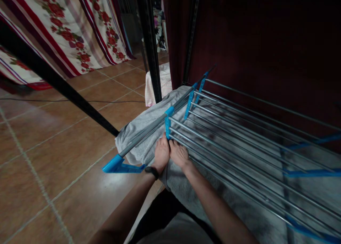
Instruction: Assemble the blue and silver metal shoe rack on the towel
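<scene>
A drying rack (pixel 229 133) with metal rods and blue plastic fittings lies across a grey blanket (pixel 149 117). My left hand (pixel 162 152) is closed at the lower end of a blue bracket (pixel 167 125), its fingertips partly hidden. A dark band circles that wrist. Right beside it, my right hand (pixel 178 153) is closed at the same bracket, by the end of the lowest rods. The two hands nearly touch. Toward the left, a thicker tube (pixel 144 133) runs out to a blue end piece (pixel 119 165) that overhangs the floor.
Black metal posts (pixel 149 44) stand behind the blanket, and a slanting black bar (pixel 66 85) crosses at the left. A floral curtain (pixel 71 34) hangs above the tiled floor (pixel 80 158), where a thin cable (pixel 106 101) runs. A dark red panel (pixel 266 41) rises at the back right.
</scene>
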Available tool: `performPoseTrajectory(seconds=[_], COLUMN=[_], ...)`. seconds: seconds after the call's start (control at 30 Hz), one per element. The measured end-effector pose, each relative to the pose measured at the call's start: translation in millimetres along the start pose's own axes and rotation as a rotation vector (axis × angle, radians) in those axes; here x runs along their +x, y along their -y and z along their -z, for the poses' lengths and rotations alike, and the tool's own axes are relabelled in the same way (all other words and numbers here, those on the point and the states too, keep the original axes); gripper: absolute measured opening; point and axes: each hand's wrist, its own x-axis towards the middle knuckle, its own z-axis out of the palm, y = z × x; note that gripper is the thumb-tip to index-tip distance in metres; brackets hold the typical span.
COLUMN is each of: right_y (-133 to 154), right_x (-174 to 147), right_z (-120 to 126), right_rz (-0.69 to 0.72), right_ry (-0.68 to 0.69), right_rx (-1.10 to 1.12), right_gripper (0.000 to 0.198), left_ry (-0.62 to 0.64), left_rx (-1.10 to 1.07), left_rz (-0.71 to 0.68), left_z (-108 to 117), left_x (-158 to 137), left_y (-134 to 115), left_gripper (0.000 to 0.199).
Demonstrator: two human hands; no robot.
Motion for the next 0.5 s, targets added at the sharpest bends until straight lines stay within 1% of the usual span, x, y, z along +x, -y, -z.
performPoseTrajectory(seconds=[0.1,0.2,0.3,0.5], right_y=[0.4,2.3,3.5,2.7], right_x=[2.0,5.6,9.4,10.5], right_z=[4.2,8.2,9.5,4.6], right_rz=[-0.002,-0.015,-0.037,-0.078], right_ry=[0.005,0.01,0.018,0.008], right_rx=[0.026,0.063,0.076,0.041], right_gripper=[0.035,0.035,0.035,0.037], left_ry=[0.041,0.063,0.06,0.076], left_rx=[0.127,0.203,0.225,0.221], left_rz=[-0.008,0.009,0.034,0.011], left_z=[3.7,6.9,7.3,7.7], left_x=[-1.9,-2.9,-3.0,-4.6], left_y=[-2.9,-7.1,-9.5,-9.9], left_gripper=[0.058,0.057,0.058,0.058])
